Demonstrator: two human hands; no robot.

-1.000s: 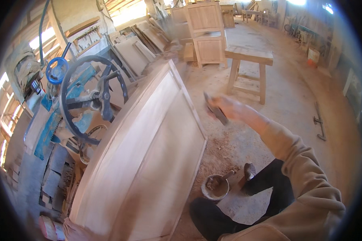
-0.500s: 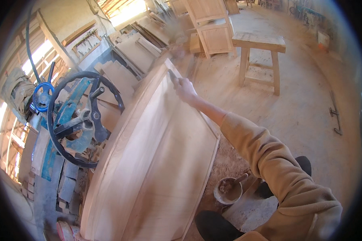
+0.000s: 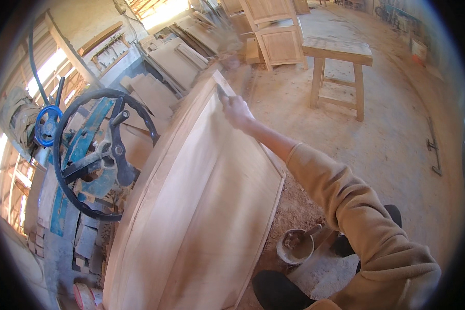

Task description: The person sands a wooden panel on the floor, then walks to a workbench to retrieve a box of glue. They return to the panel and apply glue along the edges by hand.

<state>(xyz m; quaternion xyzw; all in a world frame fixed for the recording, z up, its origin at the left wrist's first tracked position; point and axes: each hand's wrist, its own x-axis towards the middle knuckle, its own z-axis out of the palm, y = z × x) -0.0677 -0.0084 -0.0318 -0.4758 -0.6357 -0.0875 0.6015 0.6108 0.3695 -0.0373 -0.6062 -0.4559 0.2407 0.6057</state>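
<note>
My right hand [image 3: 237,112] is closed around a putty knife [image 3: 221,93], whose small dark blade touches the frame at the far corner of a large pale wooden panel [image 3: 219,201]. The panel has a raised border and stretches from the bottom of the view away from me. My sleeved right arm reaches over its right edge. Below that arm, a small bucket [image 3: 280,251] holds brownish paste, with a tool handle [image 3: 313,230] sticking out. My left hand is out of sight.
Left of the panel stands a blue machine with a large black handwheel [image 3: 62,170] and a smaller blue wheel [image 3: 47,125]. A wooden stool [image 3: 338,49] and a panelled cabinet piece [image 3: 281,46] stand beyond. Boards [image 3: 175,59] lean at the back left. A metal clamp [image 3: 433,147] lies at right.
The view has shifted slightly. My right hand stays by the panel's far corner, still gripping the putty knife, with only a small shift along the frame.
</note>
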